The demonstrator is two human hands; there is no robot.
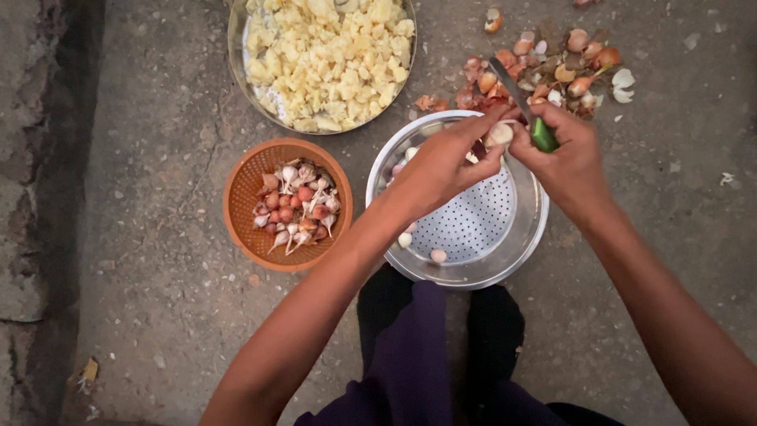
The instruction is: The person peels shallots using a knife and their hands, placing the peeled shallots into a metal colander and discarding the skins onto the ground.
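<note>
— Over the metal colander (pixel 465 229), what were the person's hands doing?

— The left hand (pixel 441 162) was closed around a small peeled bulb (pixel 501 132), pinching it between thumb and fingertips. The right hand (pixel 564 154) sat just beside it, curled tight on a knife (pixel 520 99) with a green handle; the blade ran up and away from that hand, past the bulb.

— And where did the bulb sit?

— Between the two hands, touching the left fingertips, right at the base of the blade. It hung above the far rim of the colander.

— What lay under the hands?

— A few pale peeled bulbs (pixel 438 255) rested in the colander, below the left wrist. Beyond the right hand, a heap of reddish skins and trimmed ends (pixel 552 71) was spread on the concrete floor (pixel 158 158).

— Anything off to the left hand's side?

— An orange plastic basket (pixel 246 197) stood near the colander, holding small unpeeled shallots (pixel 296 205). Farther out from the left hand, a round metal tray (pixel 235 47) carried pale yellow chunks (pixel 331 55); what they were could not be told.
</note>
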